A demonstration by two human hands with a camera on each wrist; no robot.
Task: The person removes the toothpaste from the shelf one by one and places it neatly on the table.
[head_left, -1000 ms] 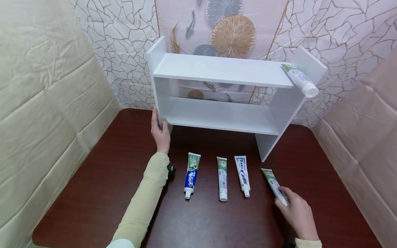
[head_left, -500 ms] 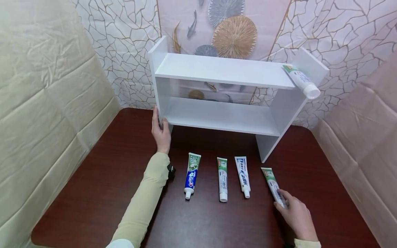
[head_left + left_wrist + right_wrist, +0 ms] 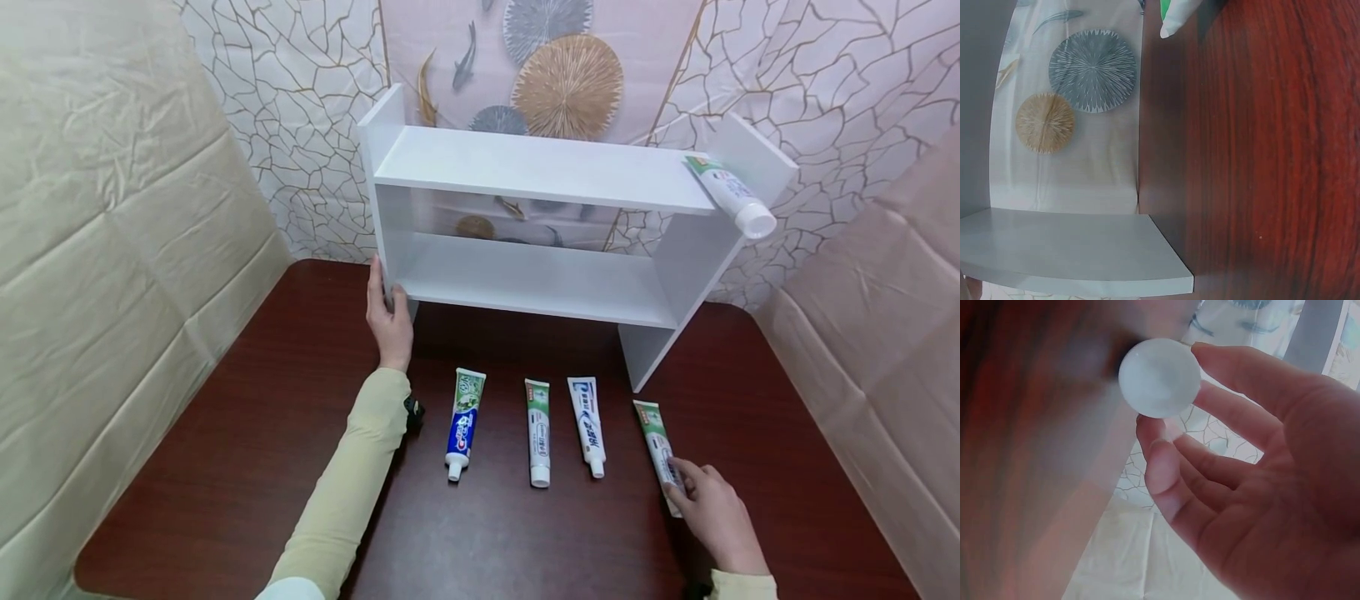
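Note:
My left hand (image 3: 390,332) holds the lower left side panel of a white two-tier shelf (image 3: 536,279), thumb on the inner side and fingers along the outside. At the right, my right hand (image 3: 718,515) pinches a green and white toothpaste tube (image 3: 657,446) by its cap half, over the table. In the right wrist view its round white cap (image 3: 1159,378) sits between thumb and fingers. To its left lie a blue and white toothpaste tube (image 3: 587,425), another green and white tube (image 3: 537,433) and a green and blue tube (image 3: 463,423), caps toward me.
Another toothpaste tube (image 3: 731,196) lies at the right end of the upper shelf board, its cap jutting past the front edge. The dark red-brown table (image 3: 247,450) is bordered by beige padded walls (image 3: 112,250) left and right. A patterned cloth (image 3: 315,108) hangs behind the shelf.
The tube in my right hand has turned slightly, straighter toward the shelf, its cap end shifting left and nearer to me. My left hand stays on the shelf panel.

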